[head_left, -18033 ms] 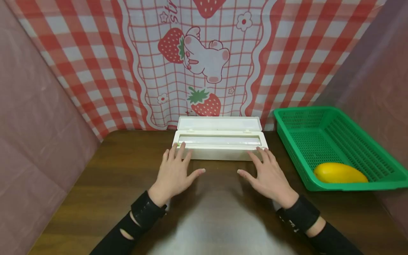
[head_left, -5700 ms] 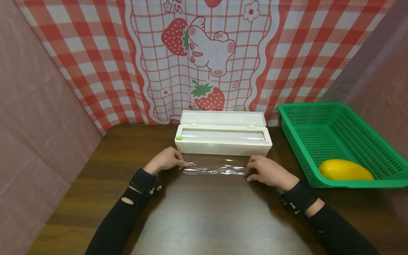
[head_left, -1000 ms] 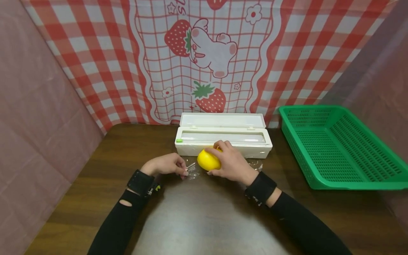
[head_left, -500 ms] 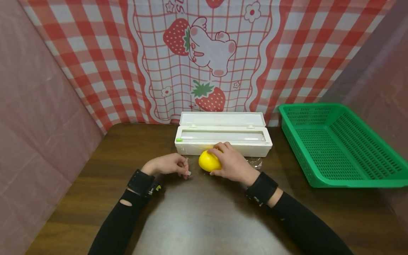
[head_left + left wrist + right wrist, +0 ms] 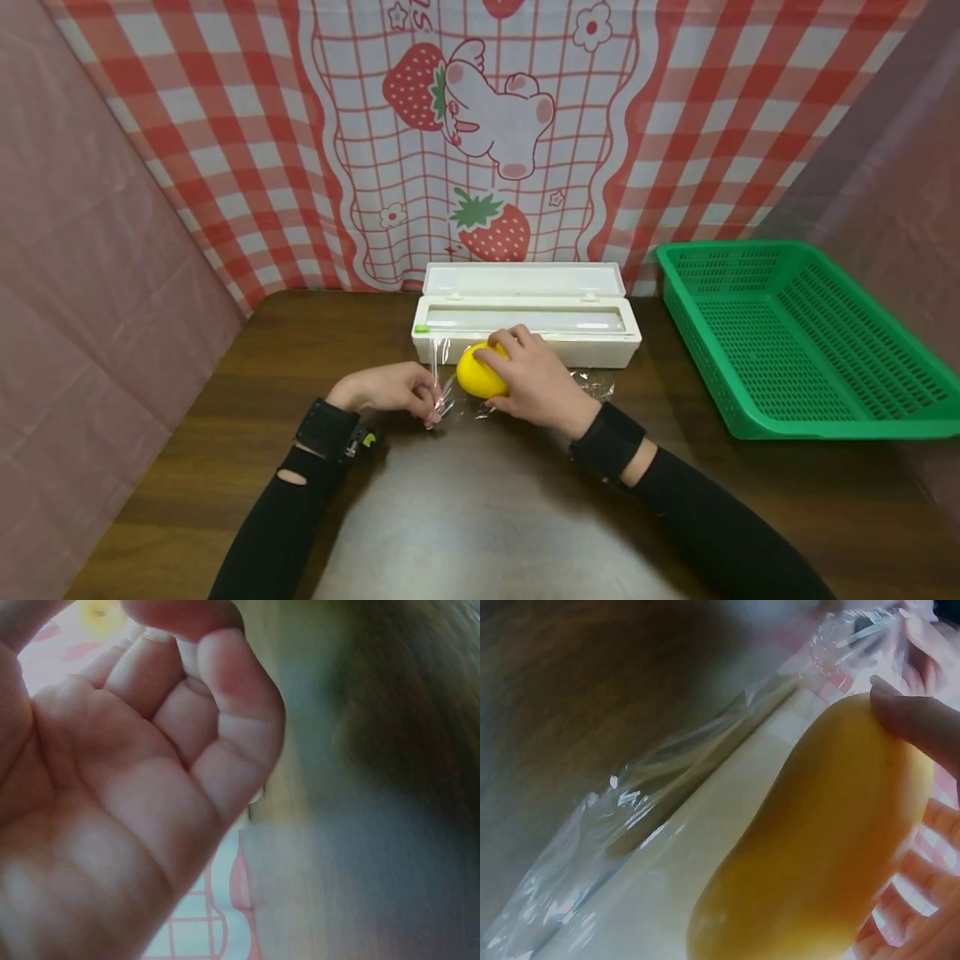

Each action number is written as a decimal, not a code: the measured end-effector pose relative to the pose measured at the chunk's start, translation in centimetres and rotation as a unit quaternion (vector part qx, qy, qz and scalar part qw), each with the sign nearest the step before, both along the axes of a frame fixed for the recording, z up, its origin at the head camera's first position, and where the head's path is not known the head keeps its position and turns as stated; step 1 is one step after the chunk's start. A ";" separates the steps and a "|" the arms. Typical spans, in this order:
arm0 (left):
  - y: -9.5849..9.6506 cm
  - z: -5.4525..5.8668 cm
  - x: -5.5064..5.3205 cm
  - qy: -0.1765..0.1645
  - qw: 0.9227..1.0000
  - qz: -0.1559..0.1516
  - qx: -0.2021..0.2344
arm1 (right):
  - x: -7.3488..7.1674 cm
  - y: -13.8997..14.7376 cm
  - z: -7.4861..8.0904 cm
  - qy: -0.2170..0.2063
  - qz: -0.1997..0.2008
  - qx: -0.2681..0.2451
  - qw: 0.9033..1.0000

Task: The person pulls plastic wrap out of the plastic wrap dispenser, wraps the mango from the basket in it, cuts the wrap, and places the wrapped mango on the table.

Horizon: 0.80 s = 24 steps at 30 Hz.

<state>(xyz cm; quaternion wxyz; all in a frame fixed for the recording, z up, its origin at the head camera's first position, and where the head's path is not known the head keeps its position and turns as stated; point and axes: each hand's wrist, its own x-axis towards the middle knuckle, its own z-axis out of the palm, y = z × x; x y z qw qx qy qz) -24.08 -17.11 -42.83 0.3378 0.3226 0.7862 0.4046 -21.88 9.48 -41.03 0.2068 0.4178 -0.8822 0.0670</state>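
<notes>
My right hand (image 5: 545,379) grips a yellow mango (image 5: 480,372) just in front of the white cling film box (image 5: 517,352). In the right wrist view the thumb lies over one end of the mango (image 5: 817,840) and the fingers curl beneath it. My left hand (image 5: 393,393) pinches the edge of the clear cling film (image 5: 438,358), drawing it up taut from the box's front. In the left wrist view thumb and index finger of the left hand (image 5: 150,742) meet at the tips. More film (image 5: 637,802) stretches crinkled below the mango; my right hand hides part of it.
The box's lid (image 5: 525,279) stands raised at the back, and a green slider (image 5: 422,329) sits at its left end. A green plastic basket (image 5: 813,429) stands at the right. A checked strawberry cloth (image 5: 217,167) hangs behind the brown table (image 5: 480,517).
Earlier both hands held the film and the mango lay in the basket; now my right hand has it over the film. Just now the mango shifted slightly left and the film's left edge rose.
</notes>
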 end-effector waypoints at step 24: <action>3.2 2.5 1.1 0.244 0.961 0.117 0.054 | -1.2 0.6 -1.7 -0.073 0.012 -0.016 0.997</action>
